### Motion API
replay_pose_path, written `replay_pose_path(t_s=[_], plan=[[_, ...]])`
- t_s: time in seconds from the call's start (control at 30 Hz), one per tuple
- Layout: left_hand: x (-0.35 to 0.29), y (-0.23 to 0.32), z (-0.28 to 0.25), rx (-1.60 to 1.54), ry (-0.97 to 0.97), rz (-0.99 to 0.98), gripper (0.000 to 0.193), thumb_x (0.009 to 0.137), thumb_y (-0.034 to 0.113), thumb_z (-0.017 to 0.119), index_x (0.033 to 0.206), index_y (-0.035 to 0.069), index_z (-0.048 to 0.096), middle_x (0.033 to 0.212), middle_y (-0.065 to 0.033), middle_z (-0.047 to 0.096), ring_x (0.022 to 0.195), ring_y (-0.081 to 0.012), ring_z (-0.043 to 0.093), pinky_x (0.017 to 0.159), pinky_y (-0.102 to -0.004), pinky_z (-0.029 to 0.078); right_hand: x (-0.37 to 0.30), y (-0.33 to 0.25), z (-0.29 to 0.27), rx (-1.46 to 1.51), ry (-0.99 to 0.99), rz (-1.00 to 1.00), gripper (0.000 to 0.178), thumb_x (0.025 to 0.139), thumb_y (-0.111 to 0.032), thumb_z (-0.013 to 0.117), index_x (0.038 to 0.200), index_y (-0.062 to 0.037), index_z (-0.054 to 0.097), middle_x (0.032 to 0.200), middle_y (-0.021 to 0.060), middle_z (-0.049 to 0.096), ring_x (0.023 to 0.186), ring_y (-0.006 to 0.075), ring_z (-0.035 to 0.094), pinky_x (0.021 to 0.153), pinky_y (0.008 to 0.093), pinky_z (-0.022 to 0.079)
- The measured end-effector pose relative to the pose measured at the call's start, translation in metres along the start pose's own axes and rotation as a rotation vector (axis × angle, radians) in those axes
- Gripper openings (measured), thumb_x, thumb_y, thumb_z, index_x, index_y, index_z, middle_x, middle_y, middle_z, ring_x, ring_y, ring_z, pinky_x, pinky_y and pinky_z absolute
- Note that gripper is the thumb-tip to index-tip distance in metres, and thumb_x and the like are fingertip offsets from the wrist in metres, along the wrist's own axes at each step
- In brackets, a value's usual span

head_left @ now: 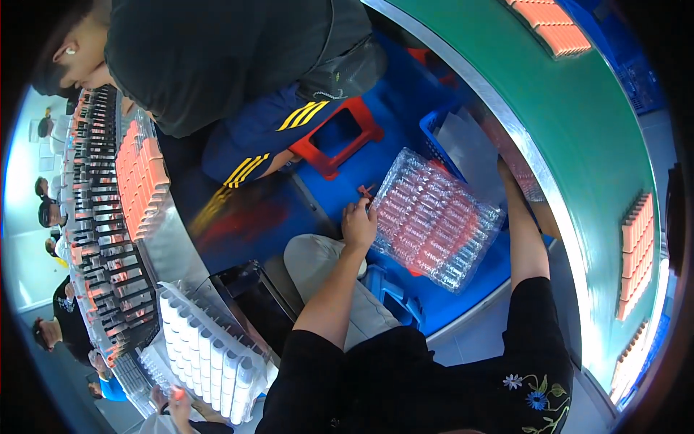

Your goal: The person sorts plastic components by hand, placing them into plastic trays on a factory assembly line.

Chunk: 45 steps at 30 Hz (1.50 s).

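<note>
Nearest me is the wearer's black shirt (pixel 405 387). Beyond it, I see the clear plastic tray (pixel 434 217) mid-scene, over something red. The left hand (pixel 359 226) curls partway at its left edge; I can't tell whether it grips. The right hand (pixel 502 168), by the blue basket (pixel 435 142) farther right, is too shadowed to read.

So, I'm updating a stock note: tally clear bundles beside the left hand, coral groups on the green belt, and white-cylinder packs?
Clear bundle beside the left hand: 1
Coral groups visible on the green belt: 3
White-cylinder pack: 1
Total: 5
</note>
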State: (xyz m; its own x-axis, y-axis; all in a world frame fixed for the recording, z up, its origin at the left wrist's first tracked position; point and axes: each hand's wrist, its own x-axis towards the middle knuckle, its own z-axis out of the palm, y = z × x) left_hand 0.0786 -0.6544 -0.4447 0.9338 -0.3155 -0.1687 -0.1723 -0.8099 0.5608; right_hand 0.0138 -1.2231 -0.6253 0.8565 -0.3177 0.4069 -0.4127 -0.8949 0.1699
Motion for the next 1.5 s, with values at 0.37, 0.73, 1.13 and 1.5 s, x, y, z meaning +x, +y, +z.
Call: replay_pose_path(t_s=[0.37, 0.73, 1.13, 1.5], plan=[[-0.047, 0.053, -0.062, -0.862, 0.474, -0.073, 0.024, 0.091, -0.006, 0.060, 0.112, 0.005, 0.060, 0.097, -0.0068, 0.063, 0.095, -0.0172, 0.063, 0.086, -0.0321, 0.052, -0.046, -0.254, -0.392, 0.886, -0.138, 0.289, 0.022, 0.096, -0.006, 0.065, 0.116, -0.0024, 0.072, 0.125, 0.0183, 0.067, 0.116, 0.0352, 0.064, 0.102, 0.0417, 0.049], [-0.363, 0.074, -0.383, -0.717, 0.025, 0.428, 0.021, 0.102, 0.009, 0.057, 0.122, 0.002, 0.062, 0.113, -0.0149, 0.067, 0.102, -0.0338, 0.067, 0.089, -0.0416, 0.053, -0.047, -0.453, -0.669, 1.580, -0.226, -0.821, 0.026, 0.090, 0.001, 0.068, 0.116, 0.0005, 0.068, 0.113, 0.0180, 0.069, 0.105, 0.0318, 0.068, 0.094, 0.0393, 0.053], [-0.527, -0.101, -0.390, 0.177, 0.687, -0.323, 0.033, 0.085, 0.006, 0.072, 0.117, 0.001, 0.064, 0.121, -0.0166, 0.059, 0.115, -0.0359, 0.056, 0.102, -0.0431, 0.048, -0.044, -0.520, -0.756, 0.763, -0.460, -1.489, 0.058, 0.079, -0.013, 0.081, 0.133, -0.0029, 0.060, 0.131, 0.0167, 0.057, 0.118, 0.0330, 0.058, 0.105, 0.0442, 0.044], [-0.541, -0.119, -0.406, 0.174, 0.426, -0.381, 0.064, 0.073, 0.017, 0.082, 0.131, 0.006, 0.057, 0.139, -0.0228, 0.045, 0.128, -0.0427, 0.046, 0.106, -0.0487, 0.043, -0.057, -0.565, -0.767, 0.479, -0.366, -1.635, 0.060, 0.072, -0.020, 0.085, 0.123, -0.0010, 0.059, 0.116, 0.0187, 0.057, 0.111, 0.0340, 0.056, 0.095, 0.0427, 0.049]])
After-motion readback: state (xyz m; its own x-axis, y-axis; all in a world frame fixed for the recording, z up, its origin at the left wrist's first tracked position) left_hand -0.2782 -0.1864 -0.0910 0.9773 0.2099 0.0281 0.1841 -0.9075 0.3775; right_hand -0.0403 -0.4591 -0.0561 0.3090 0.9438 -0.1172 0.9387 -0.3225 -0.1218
